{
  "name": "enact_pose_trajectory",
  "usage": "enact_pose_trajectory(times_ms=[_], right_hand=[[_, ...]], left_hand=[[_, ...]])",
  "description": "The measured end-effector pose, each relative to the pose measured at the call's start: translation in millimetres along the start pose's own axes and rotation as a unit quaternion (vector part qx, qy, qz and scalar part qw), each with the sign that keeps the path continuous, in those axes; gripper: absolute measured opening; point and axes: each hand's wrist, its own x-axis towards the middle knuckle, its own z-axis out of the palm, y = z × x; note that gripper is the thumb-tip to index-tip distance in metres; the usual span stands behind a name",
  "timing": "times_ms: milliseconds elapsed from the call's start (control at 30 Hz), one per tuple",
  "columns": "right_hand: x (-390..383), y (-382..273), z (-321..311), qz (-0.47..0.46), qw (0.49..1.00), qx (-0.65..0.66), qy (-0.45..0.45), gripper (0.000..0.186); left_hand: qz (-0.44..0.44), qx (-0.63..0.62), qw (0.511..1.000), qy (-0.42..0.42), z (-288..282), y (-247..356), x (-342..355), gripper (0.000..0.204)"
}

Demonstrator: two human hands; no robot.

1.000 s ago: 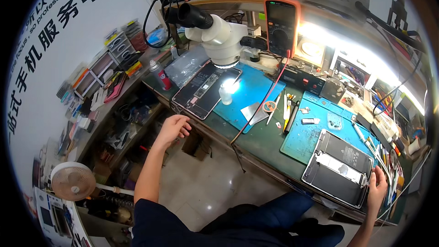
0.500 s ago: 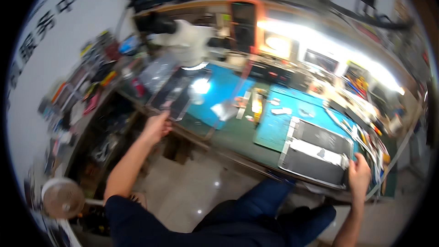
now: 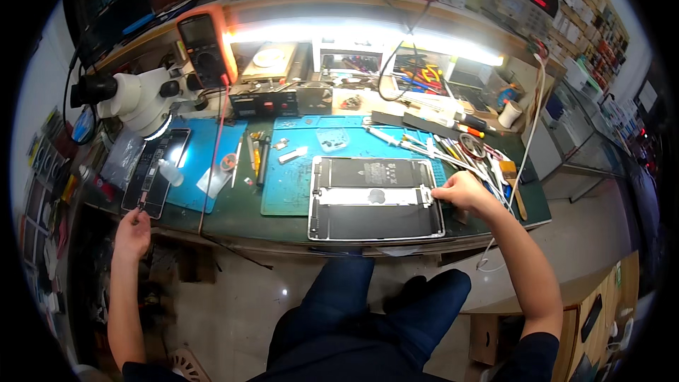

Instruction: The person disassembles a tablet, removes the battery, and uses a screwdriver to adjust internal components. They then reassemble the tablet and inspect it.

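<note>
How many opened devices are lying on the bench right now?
2: a large opened grey tablet shell at the right hand, and a dark opened phone under the white microscope, near the left hand. Clutter may hide others.

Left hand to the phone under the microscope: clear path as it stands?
Probably yes. The left hand sits at the bench edge right by the near end of the phone, fingers almost on it, with nothing between. The microscope overhangs only the far end.

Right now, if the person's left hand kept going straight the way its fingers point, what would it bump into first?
Probably the opened phone lying at the bench edge: the left hand points up toward its near end, fingertips about touching it already. Depth is hard to judge, so that's a hedged guess.
</note>
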Motion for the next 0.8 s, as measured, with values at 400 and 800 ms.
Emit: enact_pose_trajectory(times_ms=[400,800], right_hand=[[-64,-21,28,-0.014,0.863,0.505,-0.017,0.028],[-109,14,39,-0.115,0.771,0.619,-0.102,0.072]], left_hand=[[0.106,0.134,0.982,0.077,-26,27,34,0.020],[0.083,0.084,0.993,-0.032,-6,16,22,0.019]])
